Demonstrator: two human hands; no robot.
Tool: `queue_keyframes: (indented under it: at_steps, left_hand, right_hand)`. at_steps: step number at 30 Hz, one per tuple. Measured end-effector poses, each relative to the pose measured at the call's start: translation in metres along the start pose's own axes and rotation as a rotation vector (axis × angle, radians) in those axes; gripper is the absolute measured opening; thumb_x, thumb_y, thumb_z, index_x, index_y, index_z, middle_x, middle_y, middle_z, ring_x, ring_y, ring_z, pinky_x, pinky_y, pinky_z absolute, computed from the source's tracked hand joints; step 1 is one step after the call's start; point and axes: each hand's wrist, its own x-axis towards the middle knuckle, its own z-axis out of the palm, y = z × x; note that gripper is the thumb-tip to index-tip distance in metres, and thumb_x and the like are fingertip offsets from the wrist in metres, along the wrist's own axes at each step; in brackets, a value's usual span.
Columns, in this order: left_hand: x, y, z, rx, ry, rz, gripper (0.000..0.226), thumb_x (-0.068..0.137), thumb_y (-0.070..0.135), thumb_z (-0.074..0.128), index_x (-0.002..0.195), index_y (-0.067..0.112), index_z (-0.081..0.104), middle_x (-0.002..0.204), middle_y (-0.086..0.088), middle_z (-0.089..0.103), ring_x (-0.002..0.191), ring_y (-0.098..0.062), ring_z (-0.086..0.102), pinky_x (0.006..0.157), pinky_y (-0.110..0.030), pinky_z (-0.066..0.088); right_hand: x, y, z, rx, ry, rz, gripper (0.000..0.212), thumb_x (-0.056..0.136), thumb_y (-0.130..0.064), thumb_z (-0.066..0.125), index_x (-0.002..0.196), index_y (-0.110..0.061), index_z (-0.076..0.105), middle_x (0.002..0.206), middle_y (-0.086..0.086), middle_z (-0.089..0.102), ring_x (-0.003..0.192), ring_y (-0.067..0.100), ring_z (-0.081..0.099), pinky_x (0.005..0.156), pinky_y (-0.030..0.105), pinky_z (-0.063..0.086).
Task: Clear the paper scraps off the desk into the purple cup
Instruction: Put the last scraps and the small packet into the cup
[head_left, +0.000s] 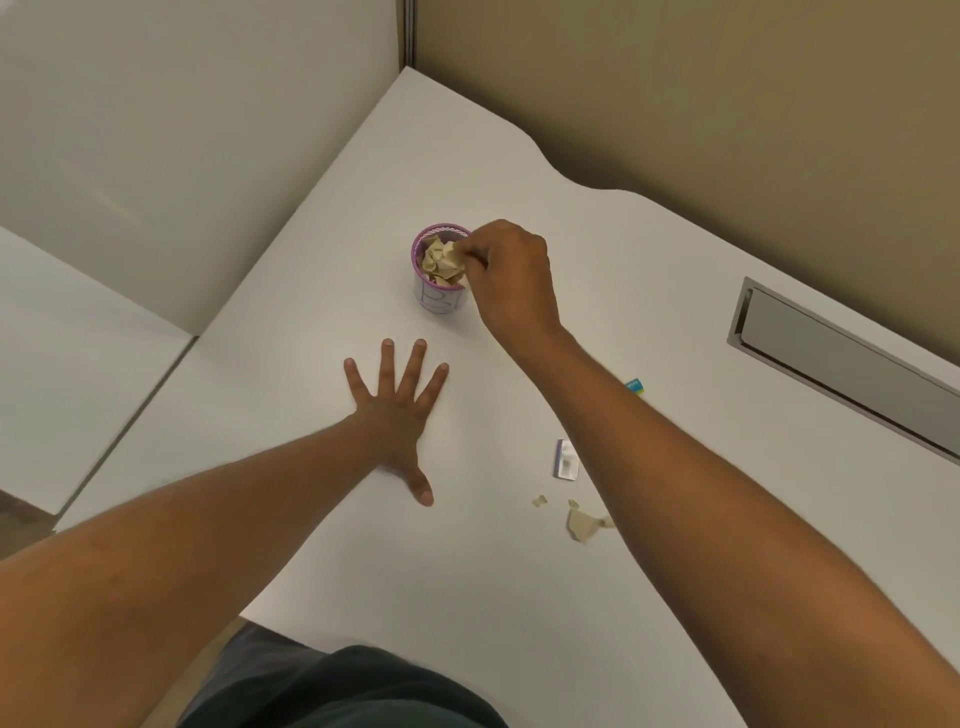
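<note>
The purple cup (439, 293) stands upright on the white desk (322, 260), filled with crumpled tan paper (440, 260). My right hand (511, 275) hovers at the cup's right rim, fingers pinched together over the paper inside; whether a scrap sits between the fingertips I cannot tell. My left hand (397, 415) lies flat on the desk below the cup, fingers spread, holding nothing. A larger tan paper scrap (582, 525) and a tiny scrap (539, 500) lie on the desk beside my right forearm.
A small white card-like item (565, 460) lies near the scraps, and a blue and yellow item (635, 386) peeks out behind my right forearm. A grey cable slot (831, 364) is set into the desk at right. Partition walls stand behind.
</note>
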Motion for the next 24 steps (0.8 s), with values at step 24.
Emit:
queue_keyframes:
  at_steps: [24]
  left_hand:
    - [0.001, 0.0, 0.002, 0.007, 0.026, -0.002, 0.184, 0.028, 0.099, 0.076, 0.123, 0.031, -0.067, 0.138, -0.013, -0.073, 0.125, -0.052, -0.065, 0.097, -0.09, -0.024]
  right_hand:
    - [0.071, 0.007, 0.029, -0.467, -0.455, -0.147, 0.032, 0.082, -0.017, 0.076, 0.114, -0.019, 0.075, 0.109, 0.011, 0.073, 0.092, 0.032, 0.07, 0.076, 0.034, 0.054]
